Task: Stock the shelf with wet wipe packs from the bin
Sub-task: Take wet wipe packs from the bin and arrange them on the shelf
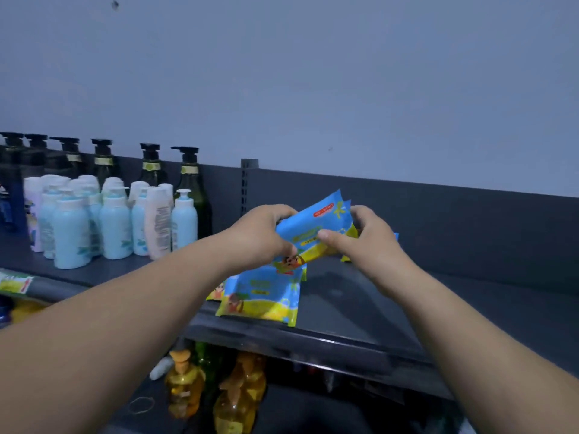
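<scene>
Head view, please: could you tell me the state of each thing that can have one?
held wet wipe packs: tilted, held over the shelf.
left hand: grips their left end.
right hand: pinches their right side.
flat wet wipe pack: lying at the shelf's front edge.
dark pump bottles: upright at the back.
light blue bottles: upright, capped.
</scene>
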Demonstrator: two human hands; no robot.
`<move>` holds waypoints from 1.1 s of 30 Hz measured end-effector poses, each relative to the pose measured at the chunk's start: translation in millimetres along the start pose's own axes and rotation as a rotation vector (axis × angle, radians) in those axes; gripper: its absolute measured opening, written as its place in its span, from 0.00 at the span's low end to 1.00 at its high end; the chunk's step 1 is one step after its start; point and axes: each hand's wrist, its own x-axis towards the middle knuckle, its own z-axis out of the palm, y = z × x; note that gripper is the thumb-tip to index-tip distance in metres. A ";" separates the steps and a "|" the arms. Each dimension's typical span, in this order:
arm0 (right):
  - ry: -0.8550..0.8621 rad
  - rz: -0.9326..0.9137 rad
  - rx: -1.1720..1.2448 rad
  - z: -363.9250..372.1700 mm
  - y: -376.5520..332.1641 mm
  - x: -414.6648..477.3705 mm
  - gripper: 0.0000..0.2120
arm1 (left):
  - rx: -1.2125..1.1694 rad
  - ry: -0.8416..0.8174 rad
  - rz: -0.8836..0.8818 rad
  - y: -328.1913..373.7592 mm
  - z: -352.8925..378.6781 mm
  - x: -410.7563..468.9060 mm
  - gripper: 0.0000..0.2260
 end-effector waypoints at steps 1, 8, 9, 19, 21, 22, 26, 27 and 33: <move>0.004 0.018 -0.007 -11.2 11.6 5.8 0.18 | 0.006 0.003 0.003 3.5 12.2 11.8 0.16; 0.004 0.197 0.049 -68.0 86.3 44.5 0.20 | 0.062 0.099 0.002 23.6 82.0 84.5 0.26; 0.002 0.220 0.063 -73.1 96.1 50.4 0.19 | 0.057 0.104 -0.012 23.9 89.8 93.6 0.27; 0.018 0.421 0.045 -99.1 157.1 96.5 0.18 | -0.033 0.103 -0.111 15.3 148.5 163.1 0.24; 0.028 0.444 0.011 -99.3 163.7 101.7 0.18 | -0.024 0.118 -0.126 12.1 156.3 173.4 0.26; 0.031 0.457 -0.005 -98.9 168.5 103.5 0.18 | -0.015 0.122 -0.131 10.2 160.4 178.2 0.27; 0.031 0.518 -0.074 -96.0 185.4 104.0 0.19 | 0.022 0.071 -0.184 -1.9 173.1 188.9 0.38; 0.029 0.526 -0.096 -95.2 189.7 103.9 0.20 | 0.029 0.048 -0.206 -5.6 176.1 190.3 0.40; 0.025 0.565 -0.186 -93.6 202.9 101.3 0.19 | 0.068 -0.034 -0.376 -13.8 187.6 193.5 0.34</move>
